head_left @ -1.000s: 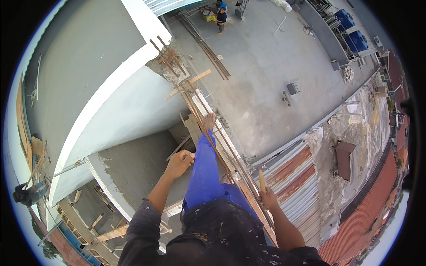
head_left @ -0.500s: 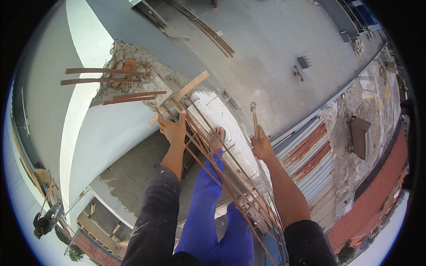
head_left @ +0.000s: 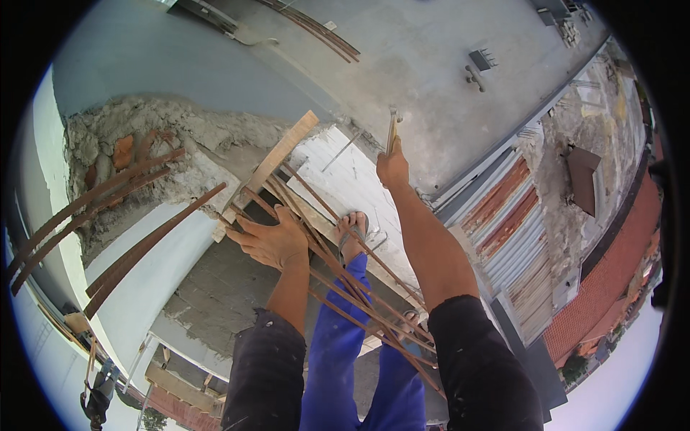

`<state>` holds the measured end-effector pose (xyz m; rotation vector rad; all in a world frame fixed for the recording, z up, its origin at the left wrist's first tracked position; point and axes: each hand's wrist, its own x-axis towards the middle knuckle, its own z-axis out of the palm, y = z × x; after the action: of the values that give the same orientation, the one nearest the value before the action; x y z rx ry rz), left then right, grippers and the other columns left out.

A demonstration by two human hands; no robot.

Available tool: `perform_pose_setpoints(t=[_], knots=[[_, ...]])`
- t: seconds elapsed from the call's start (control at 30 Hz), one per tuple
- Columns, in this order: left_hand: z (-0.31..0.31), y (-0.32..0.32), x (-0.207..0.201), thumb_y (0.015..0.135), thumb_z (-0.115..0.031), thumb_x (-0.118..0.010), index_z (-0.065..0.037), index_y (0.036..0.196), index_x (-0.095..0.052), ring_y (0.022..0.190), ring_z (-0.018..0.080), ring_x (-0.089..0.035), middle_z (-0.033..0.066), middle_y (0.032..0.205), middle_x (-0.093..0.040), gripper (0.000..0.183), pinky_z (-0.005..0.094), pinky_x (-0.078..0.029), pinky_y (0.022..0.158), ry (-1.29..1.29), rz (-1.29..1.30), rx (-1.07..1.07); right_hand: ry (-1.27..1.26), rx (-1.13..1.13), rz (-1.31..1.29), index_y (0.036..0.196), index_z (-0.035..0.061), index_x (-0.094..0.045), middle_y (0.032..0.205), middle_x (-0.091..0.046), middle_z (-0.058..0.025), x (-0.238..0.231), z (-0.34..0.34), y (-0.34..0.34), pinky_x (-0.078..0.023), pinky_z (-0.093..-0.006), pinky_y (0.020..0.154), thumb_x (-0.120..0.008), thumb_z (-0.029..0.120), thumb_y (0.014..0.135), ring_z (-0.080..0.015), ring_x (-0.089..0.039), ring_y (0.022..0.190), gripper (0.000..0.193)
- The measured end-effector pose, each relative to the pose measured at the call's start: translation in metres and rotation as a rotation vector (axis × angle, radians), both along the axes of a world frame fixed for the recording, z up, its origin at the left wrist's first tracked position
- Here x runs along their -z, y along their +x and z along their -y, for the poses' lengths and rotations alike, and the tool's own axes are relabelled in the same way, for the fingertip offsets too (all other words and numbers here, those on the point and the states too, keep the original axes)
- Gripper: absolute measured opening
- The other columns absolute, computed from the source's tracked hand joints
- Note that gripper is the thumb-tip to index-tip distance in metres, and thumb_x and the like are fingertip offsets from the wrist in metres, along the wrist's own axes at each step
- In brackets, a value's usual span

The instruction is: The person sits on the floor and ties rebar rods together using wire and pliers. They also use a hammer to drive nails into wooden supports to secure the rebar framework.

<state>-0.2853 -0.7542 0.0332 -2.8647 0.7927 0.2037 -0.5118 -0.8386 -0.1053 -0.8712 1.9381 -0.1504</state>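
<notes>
A light wooden-handled hammer [head_left: 392,135] is held upright in the right hand [head_left: 393,169], a bit above the centre of the frame. The handle is wrapped tightly by that grip, so its lower end is hidden in the fist, and the small metal head is hard to make out against the grey floor [head_left: 438,93].

The left hand [head_left: 272,241] is placed left of centre, right at a cage of thin rusty steel bars [head_left: 346,276]. Its fingers are fanned out, but the palm side is turned away, so whether any bar is actually touched can't be told. The cage is seen running diagonally down toward the lower right, where it's partly covered by the right sleeve [head_left: 485,359].

A pale, flat wooden strip [head_left: 287,145] is set crosswise near the cage's upper end, its lower part partly blocked by bars. A white-coated ledge [head_left: 359,190] is stood on by one sandalled foot [head_left: 352,228]; the other foot is mostly hidden behind bars.

Over on the left, thick rusty rods [head_left: 154,248] are seen beside rough broken concrete [head_left: 208,140], badly bent by the lens. In the lower left corner, another person [head_left: 98,396] is shown, too dark and small for details.
</notes>
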Motion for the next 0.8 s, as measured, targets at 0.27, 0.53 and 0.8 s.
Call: perform_pose_setpoints(t=[0.27,0.53,0.8], knots=[[0.000,-0.001,0.001,0.093,-0.058,-0.062,-0.001,0.159,-0.027,0.139,0.0404,-0.038,0.0239,0.165,-0.015,0.094,0.0484,-0.040,0.112,0.005,0.040,0.025,-0.165,0.067,-0.151,0.158,0.0094,-0.040,0.110,-0.072,-0.0299,0.000,0.008,-0.001,-0.057,-0.0491,0.084,-0.062,0.025,0.093,-0.0436,-0.073,0.095,0.070],[-0.001,0.000,0.001,0.092,-0.056,-0.062,-0.001,0.159,-0.027,0.140,0.0401,-0.039,0.0238,0.165,-0.016,0.093,0.0493,-0.041,0.111,-0.006,0.034,0.025,-0.266,0.006,-0.230,0.154,0.0034,-0.041,0.097,-0.073,-0.0291,-0.004,0.015,-0.011,-0.060,-0.0486,0.075,-0.053,0.012,0.086,-0.0386,-0.074,0.076,0.070],[0.000,-0.001,0.000,0.092,-0.055,-0.062,-0.002,0.159,-0.026,0.145,0.0404,-0.034,0.0234,0.166,-0.015,0.093,0.0519,-0.038,0.113,-0.010,0.013,0.002,-0.225,-0.338,-0.244,0.159,0.0078,-0.036,0.106,-0.072,-0.0314,0.029,-0.005,-0.001,-0.058,-0.0497,0.082,-0.060,0.016,0.089,-0.0420,-0.074,0.081,0.074]])
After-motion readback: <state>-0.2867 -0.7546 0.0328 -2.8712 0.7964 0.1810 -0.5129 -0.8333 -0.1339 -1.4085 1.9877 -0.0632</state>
